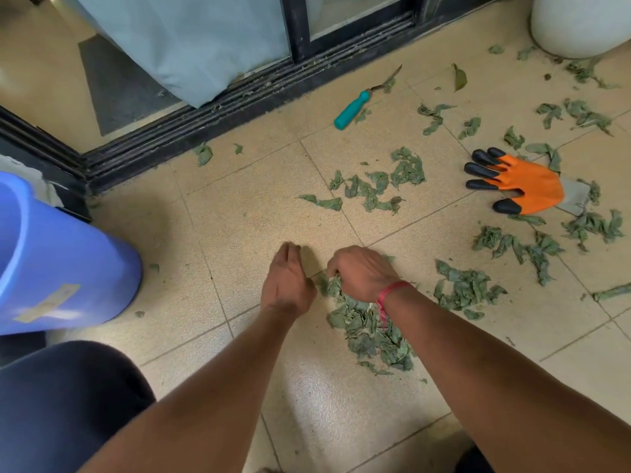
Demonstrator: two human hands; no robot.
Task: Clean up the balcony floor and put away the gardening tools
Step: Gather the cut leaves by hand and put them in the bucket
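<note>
Knee (61, 404), leaves (372, 332) on beige tiles (246, 206), seemingly gritty door track (239, 93).

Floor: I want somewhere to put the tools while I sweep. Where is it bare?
Mostly bare: the tiles between the bucket, the door track and the left hand; also the tile between the forearms. Crowded: right of the right hand, which grips leaves, out past the glove.

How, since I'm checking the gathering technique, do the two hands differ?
The left hand is open, fingers straight, beside the leaf pile; the right hand curls round leaves of it. The right wrist bears a red thread; the left is bare. Both are at the pile.
</note>
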